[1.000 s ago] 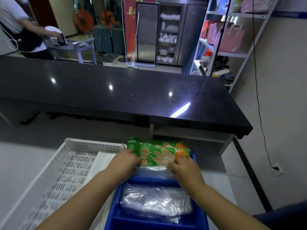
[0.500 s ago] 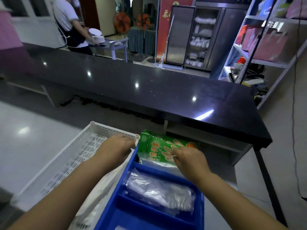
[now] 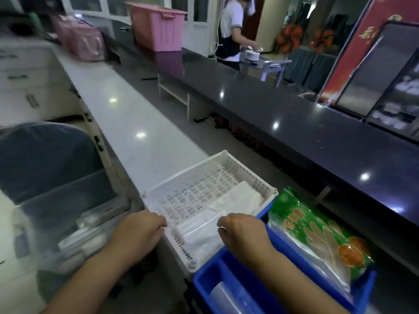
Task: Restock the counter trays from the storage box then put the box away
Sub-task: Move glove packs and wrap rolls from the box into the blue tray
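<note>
A white slotted tray (image 3: 229, 164) sits on the pale counter, with clear plastic packets (image 3: 199, 234) lying in its right half. To its right is a blue divided tray (image 3: 205, 279) holding a green glove packet (image 3: 317, 230) and more clear packets (image 3: 229, 295). My left hand (image 3: 138, 232) is curled at the white tray's near-left rim. My right hand (image 3: 242, 232) is a closed fist over the clear packets, where the two trays meet; nothing shows in it. A translucent storage box (image 3: 68, 223) stands at my left.
A long black counter (image 3: 294, 123) runs behind the trays. On it at the far left are a pink bin (image 3: 156, 30) and pink bags (image 3: 84, 41). A person (image 3: 231, 30) handles plates at a small table beyond. A dark chair back (image 3: 40, 155) is at my left.
My view has swung left. My right hand left the green glove packet and moved over the white tray; my left hand slid along the white tray's rim toward me.
</note>
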The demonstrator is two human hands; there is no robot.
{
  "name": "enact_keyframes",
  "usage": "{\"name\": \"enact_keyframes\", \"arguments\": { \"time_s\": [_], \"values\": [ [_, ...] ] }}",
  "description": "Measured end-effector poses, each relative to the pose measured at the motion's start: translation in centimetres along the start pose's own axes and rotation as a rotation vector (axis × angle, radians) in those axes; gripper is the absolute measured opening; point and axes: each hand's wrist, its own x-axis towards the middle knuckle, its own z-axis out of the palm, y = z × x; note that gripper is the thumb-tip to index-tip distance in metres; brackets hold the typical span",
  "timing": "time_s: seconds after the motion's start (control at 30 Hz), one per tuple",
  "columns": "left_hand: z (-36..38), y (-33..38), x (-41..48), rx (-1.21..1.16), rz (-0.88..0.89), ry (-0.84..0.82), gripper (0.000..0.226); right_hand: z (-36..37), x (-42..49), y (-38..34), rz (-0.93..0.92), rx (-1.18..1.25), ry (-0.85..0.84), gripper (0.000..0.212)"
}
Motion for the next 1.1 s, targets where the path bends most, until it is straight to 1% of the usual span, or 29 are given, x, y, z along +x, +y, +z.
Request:
{"name": "enact_keyframes", "arguments": {
  "time_s": [0.1, 0.17, 0.27, 0.4, 0.53, 0.63, 0.8, 0.9, 1.07, 1.1],
  "values": [
    [-1.1, -4.3, -1.8, -0.048, -0.073, 0.008, 0.017, 0.3, 2.6, -3.9, -0.086, 0.015, -0.002, 0.029],
    [-2.1, -8.0, -3.0, -0.097, -0.158, 0.011, 0.014, 0.7, 4.7, -6.5, -0.133, 0.036, 0.014, 0.029],
    [-3.5, -15.1, -4.8, -0.117, -0.299, 0.020, 0.013, 1.8, 8.5, -11.2, -0.157, 0.085, 0.046, 0.029],
    [-5.5, -24.7, -6.7, -0.132, -0.455, 0.022, 0.017, 3.9, 14.1, -18.8, -0.178, 0.107, 0.038, 0.028],
    [-6.4, -32.2, -7.5, -0.174, -0.512, 0.016, 0.018, 6.7, 19.5, -25.9, -0.241, 0.113, 0.005, 0.026],
    [-6.3, -35.7, -8.0, -0.200, -0.538, -0.019, 0.020, 9.0, 22.2, -29.6, -0.232, 0.177, -0.070, 0.024],
    [-5.2, -39.8, -8.2, -0.312, -0.591, -0.052, 0.017, 13.4, 26.1, -31.4, -0.184, 0.134, -0.202, 0.023],
    [-4.2, -41.7, -7.2, -0.332, -0.616, -0.078, 0.018, 16.7, 29.2, -30.9, -0.099, 0.111, -0.299, 0.019],
    [-2.5, -44.5, -4.6, -0.322, -0.656, -0.125, 0.020, 23.5, 35.3, -30.5, 0.009, 0.090, -0.497, 0.022],
    [-2.2, -45.0, -4.0, -0.304, -0.659, -0.138, 0.019, 24.9, 36.5, -30.3, 0.049, 0.129, -0.530, 0.024]
  ]
}}
